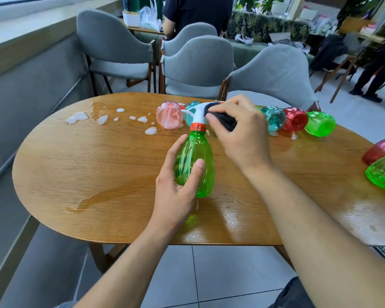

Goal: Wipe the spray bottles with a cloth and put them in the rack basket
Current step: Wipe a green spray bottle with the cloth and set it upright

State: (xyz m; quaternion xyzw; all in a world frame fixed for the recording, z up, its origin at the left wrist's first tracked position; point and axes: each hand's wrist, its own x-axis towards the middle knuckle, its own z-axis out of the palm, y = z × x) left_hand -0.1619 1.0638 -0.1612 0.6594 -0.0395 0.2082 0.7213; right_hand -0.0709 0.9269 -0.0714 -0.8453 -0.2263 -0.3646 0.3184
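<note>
Head view. We see the left hand point(176, 185) wrapped around the lower body of a green spray bottle point(196, 165), thumb laid across its front and fingers curled behind it; the bottle stands upright on the wooden table point(98, 174), its base just beyond the heel of this hand. Directly above the left hand's fingertips we find the bottle's orange collar point(197, 127) and white trigger head point(197, 112).

The right hand point(242, 127) sits just right of that head, fingers closed on a dark cloth point(222, 120) pressed against the head's right side. Its wrist and forearm run back toward the viewer on the right.

Beyond the right hand, hard against its knuckles, we note a row of bottles lying on their sides: a teal bottle point(275, 117), a red bottle point(296, 119) touching it, and a second green bottle point(320, 123) at the far end. Left of the right hand, behind the trigger head, lie a pink bottle point(169, 114) and another teal one point(190, 107), partly hidden. Well right of the right forearm, at the frame's edge, two more bottles, one red point(380, 150) and one green point(383, 173), lie touching.

Far left of both hands, white foam patches point(77, 117) and a wet film mark the table. Grey chairs point(198, 63) stand behind it.
</note>
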